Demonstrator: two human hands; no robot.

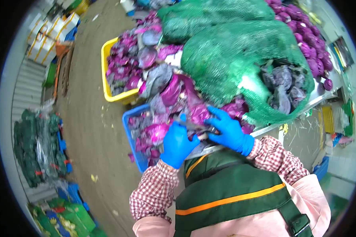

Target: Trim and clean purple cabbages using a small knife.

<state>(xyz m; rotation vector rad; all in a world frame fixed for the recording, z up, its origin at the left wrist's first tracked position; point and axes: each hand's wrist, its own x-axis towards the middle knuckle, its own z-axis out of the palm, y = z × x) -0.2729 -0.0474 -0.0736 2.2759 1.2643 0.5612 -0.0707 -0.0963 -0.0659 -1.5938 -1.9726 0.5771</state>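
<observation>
My left hand (179, 140), in a blue glove, is at the right side of a blue crate (130, 134) full of red cabbage leaves (155, 133). My right hand (230, 131), gloved likewise, reaches in from the right with its fingers spread. Between the hands lies a blurred dark, narrow object (192, 126); I cannot tell whether it is a knife or a leaf, nor which hand holds it. Loose purple leaves (198, 112) are heaped just beyond my fingers. A green mesh sack (225, 59) lies past them, its mouth showing dull purple cabbages (284, 86).
A yellow crate (105, 74) heaped with leaves stands beyond the blue one. Shiny purple cabbages (311, 44) are piled at the far right of the metal table (317, 99). Wrapped green sacks (32, 148), white boxes (52, 38) and an orange pallet jack (60, 49) stand on the left.
</observation>
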